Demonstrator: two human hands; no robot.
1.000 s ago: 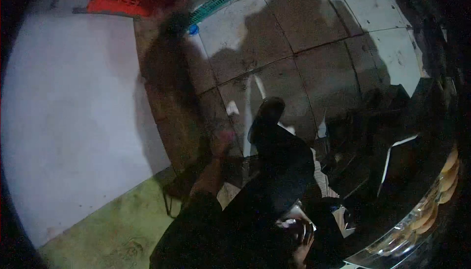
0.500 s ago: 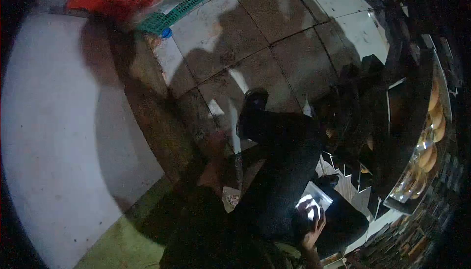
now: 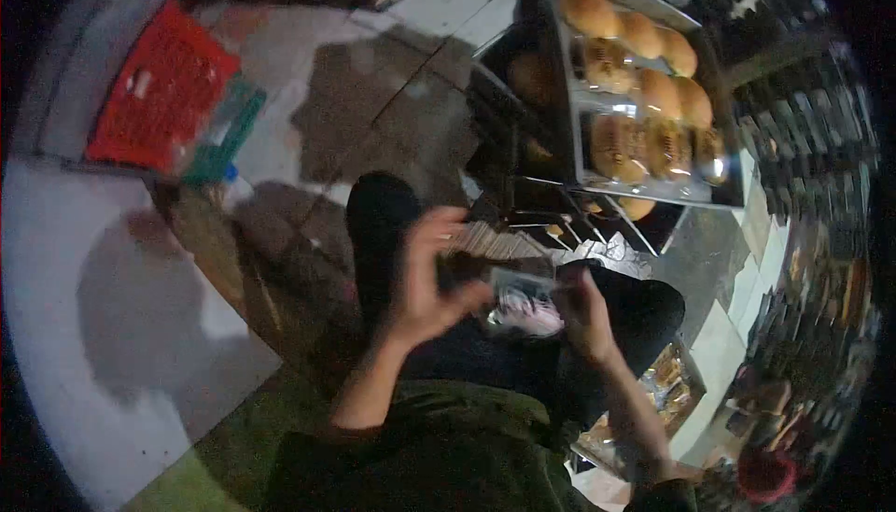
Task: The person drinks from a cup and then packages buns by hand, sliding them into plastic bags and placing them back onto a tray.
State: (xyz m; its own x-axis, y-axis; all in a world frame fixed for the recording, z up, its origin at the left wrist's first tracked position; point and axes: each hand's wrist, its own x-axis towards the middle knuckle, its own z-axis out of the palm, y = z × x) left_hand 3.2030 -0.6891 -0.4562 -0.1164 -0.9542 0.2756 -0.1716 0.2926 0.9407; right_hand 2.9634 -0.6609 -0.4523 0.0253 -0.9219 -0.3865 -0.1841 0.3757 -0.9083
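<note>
Over my lap, my right hand (image 3: 588, 316) grips the right side of a small, shiny plastic packet (image 3: 525, 307). The packet looks partly clear, with pale and dark patches; what it contains is too blurred to tell. My left hand (image 3: 427, 283) is on the packet's left, fingers and thumb apart. Its thumb tip comes close to the packet's left edge; whether it touches is hard to tell. Motion blurs both hands.
A tray of round buns (image 3: 658, 92), some wrapped in clear plastic, tops a stack at the upper right. More wrapped goods (image 3: 667, 377) lie right of my knee. A red crate (image 3: 163, 92) and green basket (image 3: 229, 129) stand upper left.
The view has swung right, bringing the bun tray fully into sight. My left hand has come up beside the packet, which my right hand still holds.
</note>
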